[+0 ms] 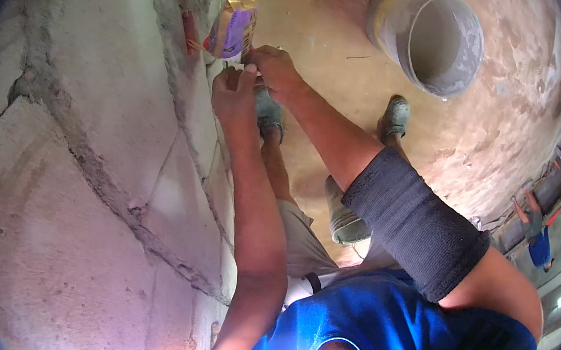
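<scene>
My left hand point(233, 96) and my right hand point(274, 68) meet in front of me beside the cracked wall, fingers closed in a pinch. Between the fingertips a small pale bit shows, too small to name. Just beyond the hands is a shiny purple and gold plastic package point(235, 33); its near end comes up to my fingers, and I cannot tell whether they grip it. Left of it, a reddish-brown piece point(190, 30) sits against the wall's rough seam.
A large whitish bucket point(385, 28) stands at the far right, its rim smeared grey. Another bucket point(347, 226) is between my legs. The grey wall point(122, 117) with rough seams rises close on my left. A thin dark stick point(358, 57) lies on the tan floor. Another person point(539, 242) is far off at right.
</scene>
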`<state>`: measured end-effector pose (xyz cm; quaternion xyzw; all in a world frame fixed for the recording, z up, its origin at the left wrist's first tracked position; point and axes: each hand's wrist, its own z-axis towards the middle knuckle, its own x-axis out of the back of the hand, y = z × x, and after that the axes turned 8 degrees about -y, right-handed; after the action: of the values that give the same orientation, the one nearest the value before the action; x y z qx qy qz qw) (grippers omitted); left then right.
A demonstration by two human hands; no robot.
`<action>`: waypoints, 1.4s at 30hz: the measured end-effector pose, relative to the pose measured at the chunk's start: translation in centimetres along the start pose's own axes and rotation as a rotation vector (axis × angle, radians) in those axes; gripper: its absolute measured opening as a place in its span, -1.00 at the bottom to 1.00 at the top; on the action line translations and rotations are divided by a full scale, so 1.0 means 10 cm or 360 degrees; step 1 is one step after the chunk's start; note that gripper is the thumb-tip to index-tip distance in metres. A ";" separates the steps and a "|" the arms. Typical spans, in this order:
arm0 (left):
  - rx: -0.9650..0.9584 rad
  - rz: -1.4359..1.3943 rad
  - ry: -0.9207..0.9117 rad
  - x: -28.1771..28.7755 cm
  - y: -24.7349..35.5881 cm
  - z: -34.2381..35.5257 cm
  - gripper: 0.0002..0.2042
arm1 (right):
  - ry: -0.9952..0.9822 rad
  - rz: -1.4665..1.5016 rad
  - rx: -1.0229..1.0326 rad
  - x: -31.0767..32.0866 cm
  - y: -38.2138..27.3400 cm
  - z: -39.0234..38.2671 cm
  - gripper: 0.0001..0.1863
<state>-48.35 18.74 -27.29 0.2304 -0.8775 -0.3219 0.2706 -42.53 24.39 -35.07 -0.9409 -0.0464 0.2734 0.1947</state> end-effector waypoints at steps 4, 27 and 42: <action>0.0086 -0.0285 0.0098 -0.14 -0.01 0.11 -0.73 | 0.0007 -0.0427 0.0089 0.03 0.13 -0.06 -0.78; -0.0128 -0.0891 0.0228 -0.09 -0.71 0.28 -0.86 | -0.0049 -0.1692 0.0952 -0.19 -0.05 -0.06 -0.22; -0.0424 0.0100 0.0291 0.03 -0.96 0.46 -0.87 | -0.0212 -0.2096 0.1053 0.06 0.03 -0.05 -0.51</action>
<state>-49.24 13.95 -36.80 0.1933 -0.8056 -0.4044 0.3875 -41.76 24.03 -35.13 -0.5916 -0.5283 0.1561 0.5886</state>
